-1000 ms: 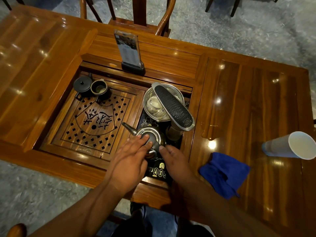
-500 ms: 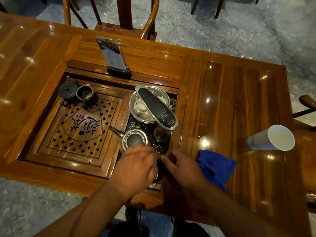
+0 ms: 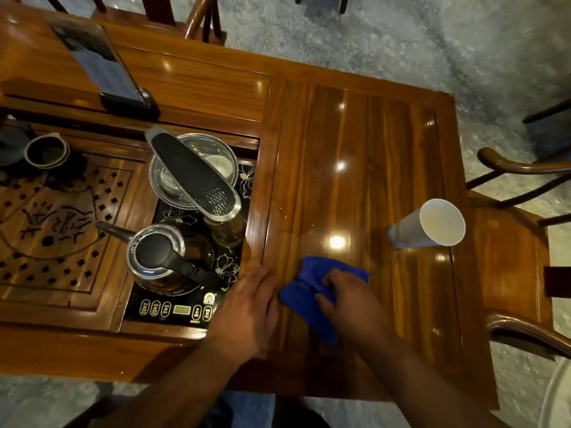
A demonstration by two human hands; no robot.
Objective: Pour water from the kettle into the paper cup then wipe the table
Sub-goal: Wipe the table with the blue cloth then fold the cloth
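Ample bare table [image 3: 386, 143] beyond our right hand [image 3: 349, 299], fingers clamped on cloth [image 3: 306, 301]; left hand [image 3: 247, 310] flat, unclenched, beside.

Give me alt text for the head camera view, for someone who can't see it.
A person's right hand grips a blue cloth on a glossy wooden table, near a puddle; the left hand rests open beside it. A kettle sits on a black hob to the left, and a paper cup stands to the right.

Carved wooden tea tray [image 3: 61, 230], small dark cup [image 3: 46, 151], steel bowl [image 3: 173, 183], card stand [image 3: 102, 66], armchair [image 3: 519, 242]
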